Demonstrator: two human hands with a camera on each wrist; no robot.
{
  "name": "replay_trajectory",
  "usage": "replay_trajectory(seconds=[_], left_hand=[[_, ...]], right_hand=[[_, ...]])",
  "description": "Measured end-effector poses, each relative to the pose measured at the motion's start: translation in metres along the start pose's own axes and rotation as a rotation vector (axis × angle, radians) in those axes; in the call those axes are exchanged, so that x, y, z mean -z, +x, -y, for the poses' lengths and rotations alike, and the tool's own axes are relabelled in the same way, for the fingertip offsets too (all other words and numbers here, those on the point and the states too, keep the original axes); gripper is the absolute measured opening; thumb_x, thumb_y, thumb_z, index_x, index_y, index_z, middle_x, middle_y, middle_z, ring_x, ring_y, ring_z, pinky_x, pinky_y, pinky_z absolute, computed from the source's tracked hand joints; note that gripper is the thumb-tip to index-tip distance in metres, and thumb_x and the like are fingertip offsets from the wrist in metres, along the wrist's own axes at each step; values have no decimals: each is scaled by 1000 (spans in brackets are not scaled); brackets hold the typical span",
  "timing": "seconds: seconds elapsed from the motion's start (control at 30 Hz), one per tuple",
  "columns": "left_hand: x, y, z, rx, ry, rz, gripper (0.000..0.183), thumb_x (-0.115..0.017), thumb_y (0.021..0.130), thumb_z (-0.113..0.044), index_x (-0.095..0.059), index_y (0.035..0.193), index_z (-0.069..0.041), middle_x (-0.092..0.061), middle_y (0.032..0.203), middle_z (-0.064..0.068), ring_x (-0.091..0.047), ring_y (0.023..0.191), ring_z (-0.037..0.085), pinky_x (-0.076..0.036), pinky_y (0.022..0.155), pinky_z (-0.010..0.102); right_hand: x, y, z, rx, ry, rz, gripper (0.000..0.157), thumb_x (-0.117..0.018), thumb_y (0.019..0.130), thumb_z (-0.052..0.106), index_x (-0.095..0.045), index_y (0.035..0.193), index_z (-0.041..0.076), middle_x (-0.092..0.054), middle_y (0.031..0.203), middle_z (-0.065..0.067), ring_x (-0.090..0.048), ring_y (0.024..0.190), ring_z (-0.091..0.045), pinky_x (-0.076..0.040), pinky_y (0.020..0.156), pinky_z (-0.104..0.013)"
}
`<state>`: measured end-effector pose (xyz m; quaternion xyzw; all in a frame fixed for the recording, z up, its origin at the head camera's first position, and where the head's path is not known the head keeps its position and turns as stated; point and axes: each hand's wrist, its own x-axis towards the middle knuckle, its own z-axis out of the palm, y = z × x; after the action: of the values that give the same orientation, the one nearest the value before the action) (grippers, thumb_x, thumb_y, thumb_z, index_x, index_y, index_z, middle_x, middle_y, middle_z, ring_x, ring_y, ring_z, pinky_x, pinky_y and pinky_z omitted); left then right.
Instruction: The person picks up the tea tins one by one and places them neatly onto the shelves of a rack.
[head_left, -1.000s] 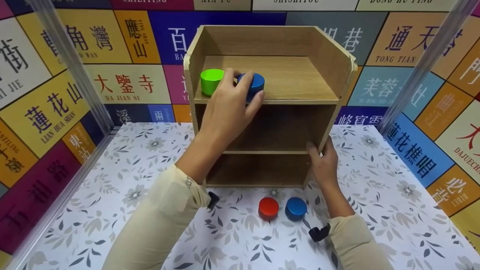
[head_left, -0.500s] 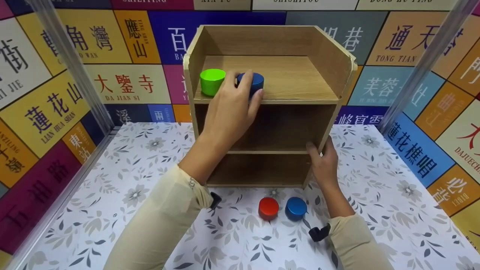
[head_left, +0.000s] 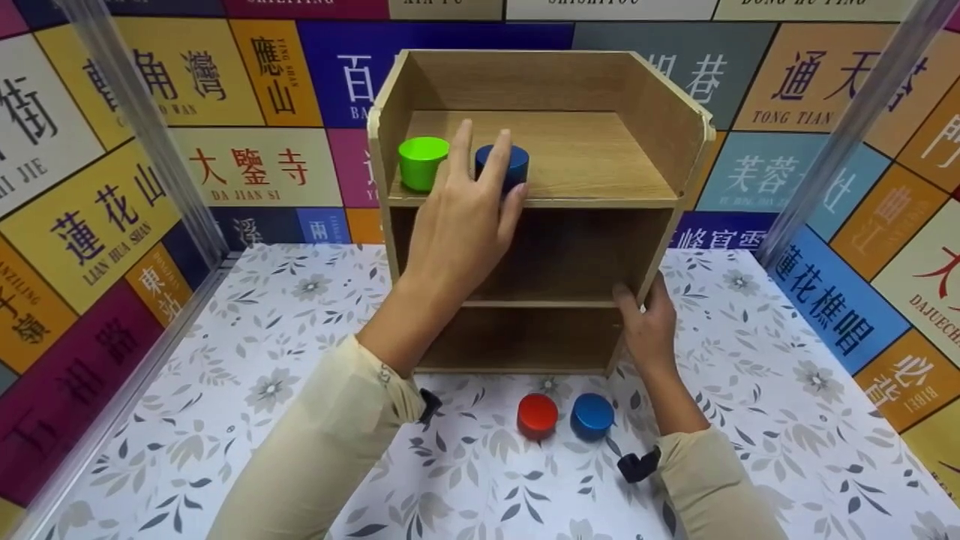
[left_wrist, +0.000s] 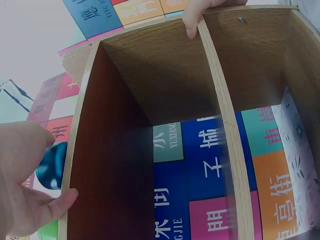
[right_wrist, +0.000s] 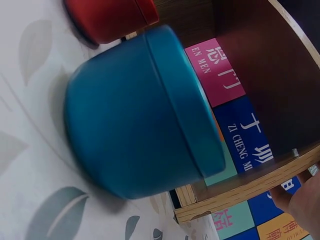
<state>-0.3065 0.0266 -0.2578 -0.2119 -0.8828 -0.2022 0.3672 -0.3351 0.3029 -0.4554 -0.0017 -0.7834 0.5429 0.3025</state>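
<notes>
A wooden shelf unit (head_left: 592,161) stands on the table. On its top board sit a lime-green round tin (head_left: 420,166) and, to its right, a blue round tin (head_left: 516,161). My left hand (head_left: 461,225) is at this blue tin, index and middle fingers stretched out over it, thumb at its near right side. The left wrist view shows the tin (left_wrist: 52,167) between thumb and fingers, partly hidden. With thumb in front and fingers behind, my right hand (head_left: 649,326) grips the shelf's right side panel.
In front of the shelf, a red tin (head_left: 537,417) and another blue tin (head_left: 592,417) stand side by side on the floral tablecloth (head_left: 300,427). Two lower compartments open forward. Colourful panels with lettering (head_left: 255,165) form the walls, with clear posts (head_left: 142,120) at the corners.
My left hand has loosened from the blue tin on the top board; its fingers have straightened upward. Both tins there stay in about the same place. My right hand has not moved.
</notes>
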Motion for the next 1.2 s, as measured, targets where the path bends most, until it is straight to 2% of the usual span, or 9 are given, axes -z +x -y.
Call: replay_trajectory(seconds=[0.17,0.4,0.53,0.67,0.83,1.07,1.2], left_hand=[[6,-7,-4,-69,13,-74,52,-42,96,-42,-38,144,-23,-27,152,12,-45,124,25,-49,93,37],[17,-21,-9,-184,30,-168,47,-41,97,-37,-47,138,-15,-37,145,15,-43,128,27,-44,99,37],[18,-32,-10,-245,38,-216,45,-43,96,-36,-51,135,-12,-44,139,17,-45,126,27,-40,103,34],[13,-45,-10,-292,46,-221,44,-47,95,-34,-54,132,-11,-49,133,17,-47,122,28,-41,102,36],[2,-63,-10,-330,41,-164,43,-47,95,-36,-57,127,-10,-51,130,16,-47,120,29,-47,92,39],[-28,-96,-6,-368,-18,49,43,-45,94,-42,-57,124,-14,-51,129,12,-47,117,25,-47,86,36],[-46,-115,-3,-403,-24,133,41,-46,93,-42,-56,124,-17,-51,127,10,-49,112,25,-48,84,39]], right_hand=[[1,-2,4,-13,6,26,51,-59,89,40,-44,136,25,-53,131,-6,-49,121,-20,-36,104,-40],[5,-14,35,-22,2,35,51,-57,91,32,-42,137,15,-52,133,-11,-47,123,-23,-35,105,-41],[4,-14,35,-7,5,33,49,-56,91,32,-43,136,17,-53,131,-10,-48,122,-22,-36,104,-41],[3,-14,34,-11,10,42,49,-56,92,32,-42,137,18,-52,132,-10,-48,122,-21,-36,104,-41],[3,-13,35,-16,14,38,49,-56,91,32,-42,136,17,-52,131,-10,-48,121,-21,-36,103,-41],[3,-12,37,-25,14,38,50,-57,91,34,-43,136,18,-53,131,-11,-49,120,-21,-38,101,-40],[3,-13,38,-34,1,30,50,-57,91,35,-43,136,18,-53,130,-11,-49,119,-20,-37,102,-39]])
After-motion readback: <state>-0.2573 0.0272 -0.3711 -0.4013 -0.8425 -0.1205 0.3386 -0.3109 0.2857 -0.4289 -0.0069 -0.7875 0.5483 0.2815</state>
